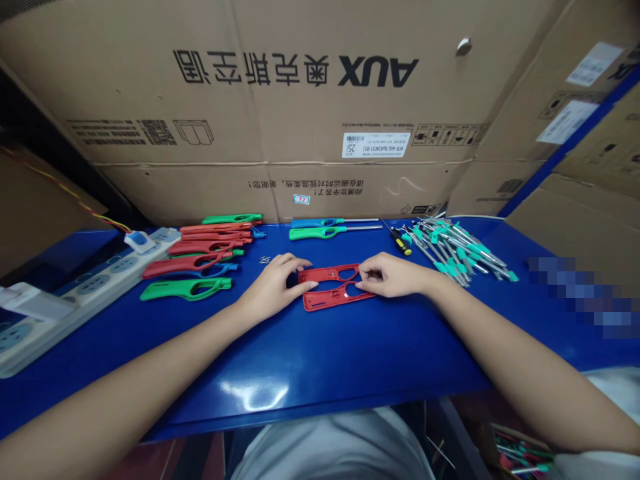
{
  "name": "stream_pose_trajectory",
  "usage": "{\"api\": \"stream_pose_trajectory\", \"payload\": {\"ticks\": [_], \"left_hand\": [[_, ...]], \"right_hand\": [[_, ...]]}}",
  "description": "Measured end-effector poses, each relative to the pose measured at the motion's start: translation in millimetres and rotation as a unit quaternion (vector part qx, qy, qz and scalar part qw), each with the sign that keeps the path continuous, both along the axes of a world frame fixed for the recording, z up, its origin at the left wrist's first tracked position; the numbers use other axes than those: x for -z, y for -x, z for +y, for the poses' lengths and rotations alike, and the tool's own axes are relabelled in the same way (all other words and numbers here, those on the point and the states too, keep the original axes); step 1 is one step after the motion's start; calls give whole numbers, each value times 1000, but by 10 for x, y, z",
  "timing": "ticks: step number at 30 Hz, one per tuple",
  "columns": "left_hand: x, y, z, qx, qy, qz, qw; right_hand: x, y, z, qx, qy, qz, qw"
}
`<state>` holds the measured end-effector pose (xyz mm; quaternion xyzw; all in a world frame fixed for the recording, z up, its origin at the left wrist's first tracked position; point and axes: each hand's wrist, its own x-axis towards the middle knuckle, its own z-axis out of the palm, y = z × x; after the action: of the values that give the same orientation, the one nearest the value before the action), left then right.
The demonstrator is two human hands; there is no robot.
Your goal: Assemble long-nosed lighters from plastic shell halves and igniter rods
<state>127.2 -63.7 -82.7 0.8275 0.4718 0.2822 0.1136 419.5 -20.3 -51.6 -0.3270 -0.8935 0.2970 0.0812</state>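
Two red shell halves (pixel 336 287) lie side by side mid-bench (pixel 320 360). Left hand (pixel 274 285) pinches their left ends, right hand (pixel 389 275) their right ends; fingertips partly hide both ends. Behind, two assembled lighters (pixel 330 227), one blue, one green. Stacked shells (pixel 200 257) at left overlap, count unclear. Metal rods (pixel 457 250) at right too tangled to count.
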Motion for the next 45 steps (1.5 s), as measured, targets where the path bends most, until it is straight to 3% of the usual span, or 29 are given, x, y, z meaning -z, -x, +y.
{"api": "stream_pose_trajectory", "payload": {"ticks": [6,10,13,16,17,19,21,25,33,39,45], "left_hand": [[-139,-93,-154,29,-31,25,999],[-147,-157,-247,87,-36,65,993],[-141,-151,-257,100,-36,84,991],[-159,-125,-240,99,-37,99,989],[-167,-118,-235,98,-36,102,989],[-177,-112,-230,94,-31,105,990],[-175,-112,-232,88,-22,102,991],[-144,-120,-231,81,-15,75,994],[-103,-103,-195,100,-12,43,994],[-143,-83,-197,95,-12,70,993],[-242,-32,-201,93,-13,118,989]], "right_hand": [[-4,0,11,-2,-59,-49,997],[-52,-48,55,48,-151,-47,986],[-133,-180,130,189,-237,-73,950],[-241,-382,217,409,-254,-80,873],[-274,-454,243,454,-248,-89,851],[-323,-586,288,494,-231,-131,828],[-336,-683,326,501,-173,-214,820],[-277,-751,393,458,-78,-330,822],[-277,-735,402,451,-90,-321,828],[-307,-759,366,489,-178,-201,830],[-299,-671,337,423,-176,15,889]]}}
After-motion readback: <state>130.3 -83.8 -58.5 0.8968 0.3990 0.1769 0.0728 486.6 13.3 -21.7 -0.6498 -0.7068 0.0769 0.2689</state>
